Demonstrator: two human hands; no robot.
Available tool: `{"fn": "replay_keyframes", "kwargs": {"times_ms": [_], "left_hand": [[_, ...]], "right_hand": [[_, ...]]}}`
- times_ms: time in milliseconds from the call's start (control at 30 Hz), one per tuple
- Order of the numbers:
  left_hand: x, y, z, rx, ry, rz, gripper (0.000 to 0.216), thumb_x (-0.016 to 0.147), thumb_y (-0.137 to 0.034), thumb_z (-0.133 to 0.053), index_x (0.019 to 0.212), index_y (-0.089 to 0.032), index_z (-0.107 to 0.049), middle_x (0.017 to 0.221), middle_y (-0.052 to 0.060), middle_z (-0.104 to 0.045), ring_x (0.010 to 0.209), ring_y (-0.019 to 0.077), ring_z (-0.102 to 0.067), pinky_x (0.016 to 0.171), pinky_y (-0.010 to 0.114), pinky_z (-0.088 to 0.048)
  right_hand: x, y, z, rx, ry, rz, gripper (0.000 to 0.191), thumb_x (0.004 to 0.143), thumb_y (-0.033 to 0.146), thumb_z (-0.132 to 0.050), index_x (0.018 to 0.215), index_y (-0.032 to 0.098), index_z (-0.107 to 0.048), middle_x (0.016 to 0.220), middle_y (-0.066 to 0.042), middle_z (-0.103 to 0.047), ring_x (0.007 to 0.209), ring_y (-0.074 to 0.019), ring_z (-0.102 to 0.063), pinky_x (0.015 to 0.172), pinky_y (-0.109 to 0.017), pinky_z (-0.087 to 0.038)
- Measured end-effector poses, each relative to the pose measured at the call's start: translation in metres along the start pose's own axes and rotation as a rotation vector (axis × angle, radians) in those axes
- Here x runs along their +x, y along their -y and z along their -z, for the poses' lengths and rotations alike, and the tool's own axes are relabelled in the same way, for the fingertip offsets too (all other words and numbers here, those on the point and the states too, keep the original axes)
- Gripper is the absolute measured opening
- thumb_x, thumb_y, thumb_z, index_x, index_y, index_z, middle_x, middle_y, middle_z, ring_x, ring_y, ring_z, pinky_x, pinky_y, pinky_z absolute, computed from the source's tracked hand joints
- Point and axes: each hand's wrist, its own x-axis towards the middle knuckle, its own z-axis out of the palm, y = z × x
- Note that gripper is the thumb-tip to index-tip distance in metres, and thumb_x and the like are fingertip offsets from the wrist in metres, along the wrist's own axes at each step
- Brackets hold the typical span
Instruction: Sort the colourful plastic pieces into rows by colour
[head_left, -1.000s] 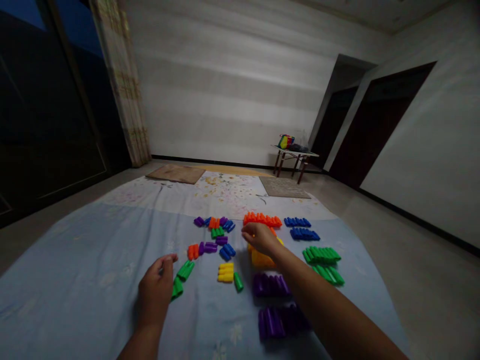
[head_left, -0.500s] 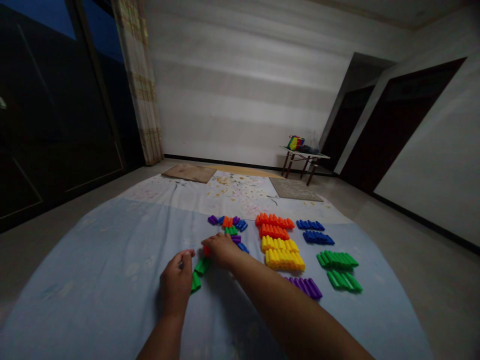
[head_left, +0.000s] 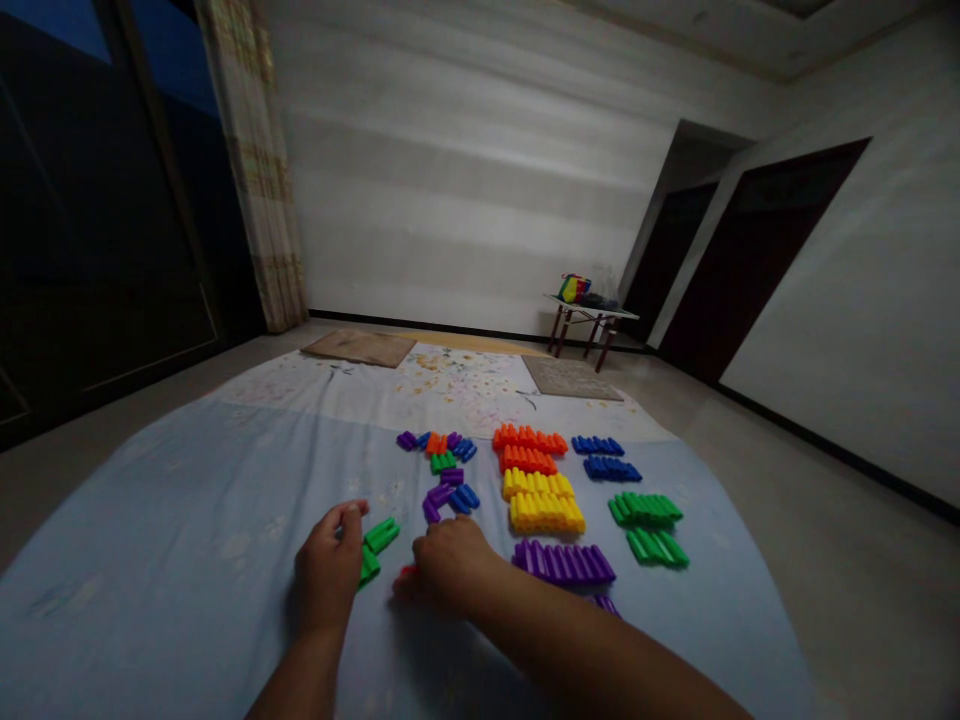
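Observation:
My right hand [head_left: 456,560] is low over the cloth, its fingers closed round a small orange-red plastic tube block [head_left: 407,571], mostly hidden by the fingers. To its left, my left hand [head_left: 330,560] rests on its side with curled fingers and the thumb against the index finger; anything inside it is hidden. Right beside that hand lie a green block [head_left: 383,534] and another green block [head_left: 369,567], end to end at an angle. Beyond my right hand are purple blocks [head_left: 436,500] and blue blocks [head_left: 465,498], forming part of a curving line with green and orange ones.
Sorted rows stand to the right: orange [head_left: 529,438], yellow [head_left: 546,512], purple [head_left: 564,562], blue [head_left: 598,445] and green blocks [head_left: 646,509]. A blue-and-white floral cloth [head_left: 187,540] covers the surface. Two mats lie at the far edge; a small table [head_left: 592,306] stands behind.
My right hand has moved nearer to me with the orange-red block, away from the curving line, uncovering purple and blue blocks. My left hand stays by the green blocks. The view has shifted slightly.

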Motion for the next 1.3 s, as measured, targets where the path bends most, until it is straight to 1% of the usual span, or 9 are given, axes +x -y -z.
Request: {"fn": "replay_keyframes", "kwargs": {"times_ms": [133, 267, 433, 533, 700, 800, 900, 1100, 1300], "left_hand": [[0.002, 0.004, 0.000, -0.024, 0.003, -0.002, 0.033, 0.080, -0.046, -0.041, 0.086, -0.024, -0.065, 0.093, 0.003, -0.069, 0.086, 0.0205, -0.062, 0.075, 0.032, -0.047], [0.002, 0.002, 0.001, -0.006, 0.025, 0.013, 0.034, 0.079, -0.047, -0.041, 0.088, -0.024, -0.065, 0.094, 0.003, -0.069, 0.083, 0.0208, -0.062, 0.072, 0.032, -0.047], [0.000, -0.004, 0.005, -0.017, 0.021, 0.027, 0.034, 0.078, -0.045, -0.040, 0.086, -0.023, -0.064, 0.095, 0.004, -0.069, 0.083, 0.0214, -0.062, 0.068, 0.030, -0.047], [-0.001, -0.008, 0.005, -0.021, 0.015, 0.024, 0.034, 0.077, -0.045, -0.041, 0.085, -0.023, -0.065, 0.094, 0.004, -0.069, 0.081, 0.0213, -0.063, 0.069, 0.030, -0.047], [-0.002, -0.011, 0.004, -0.006, 0.005, 0.006, 0.033, 0.077, -0.044, -0.041, 0.082, -0.023, -0.065, 0.089, 0.004, -0.069, 0.078, 0.0214, -0.063, 0.066, 0.031, -0.048], [-0.001, -0.010, 0.003, -0.002, 0.010, 0.019, 0.032, 0.076, -0.044, -0.042, 0.084, -0.023, -0.065, 0.088, 0.004, -0.069, 0.074, 0.0211, -0.064, 0.062, 0.031, -0.047], [-0.001, -0.009, 0.002, -0.009, 0.023, 0.029, 0.032, 0.076, -0.044, -0.042, 0.085, -0.023, -0.065, 0.090, 0.004, -0.069, 0.077, 0.0210, -0.064, 0.063, 0.031, -0.047], [0.000, -0.008, 0.002, -0.030, 0.002, 0.011, 0.033, 0.076, -0.046, -0.042, 0.083, -0.022, -0.065, 0.090, 0.004, -0.069, 0.082, 0.0211, -0.063, 0.070, 0.031, -0.047], [0.000, -0.007, 0.002, -0.021, 0.005, 0.027, 0.033, 0.076, -0.046, -0.043, 0.084, -0.022, -0.065, 0.089, 0.004, -0.069, 0.082, 0.0212, -0.063, 0.069, 0.031, -0.047]], "right_hand": [[-0.008, -0.002, 0.000, 0.031, -0.091, 0.057, 0.047, 0.078, 0.056, -0.050, 0.099, 0.017, -0.065, 0.094, -0.013, -0.067, 0.090, -0.0278, -0.062, 0.074, -0.040, -0.049], [-0.012, -0.005, -0.005, 0.024, -0.055, 0.182, 0.031, 0.077, 0.037, -0.057, 0.103, 0.021, -0.063, 0.092, -0.009, -0.068, 0.081, -0.0240, -0.063, 0.066, -0.033, -0.050], [-0.023, -0.020, 0.002, 0.243, -0.174, 0.105, 0.035, 0.076, 0.038, -0.061, 0.108, 0.026, -0.061, 0.097, -0.005, -0.067, 0.083, -0.0200, -0.063, 0.069, -0.028, -0.049], [-0.031, -0.058, 0.012, 0.437, -0.286, -0.029, 0.038, 0.075, 0.039, -0.061, 0.110, 0.025, -0.060, 0.097, -0.003, -0.067, 0.084, -0.0168, -0.062, 0.070, -0.025, -0.048], [-0.037, -0.158, 0.007, 0.715, -0.457, -0.384, 0.040, 0.078, 0.041, -0.061, 0.109, 0.016, -0.060, 0.090, -0.006, -0.069, 0.082, -0.0174, -0.064, 0.072, -0.026, -0.048], [-0.037, -0.208, -0.004, 0.721, -0.477, -0.543, 0.036, 0.077, 0.035, -0.063, 0.107, 0.015, -0.061, 0.093, -0.010, -0.069, 0.084, -0.0198, -0.065, 0.073, -0.029, -0.049], [-0.034, -0.235, -0.015, 0.681, -0.467, -0.619, 0.030, 0.075, 0.031, -0.064, 0.100, 0.015, -0.063, 0.094, -0.011, -0.069, 0.086, -0.0232, -0.064, 0.077, -0.034, -0.048], [-0.021, -0.249, -0.033, 0.635, -0.440, -0.670, 0.022, 0.072, 0.029, -0.065, 0.089, 0.016, -0.065, 0.089, -0.010, -0.069, 0.088, -0.0256, -0.063, 0.078, -0.036, -0.046], [-0.022, -0.245, -0.036, 0.619, -0.438, -0.648, 0.026, 0.080, 0.036, -0.057, 0.090, 0.013, -0.066, 0.089, -0.011, -0.070, 0.082, -0.0234, -0.064, 0.074, -0.031, -0.046]]}}
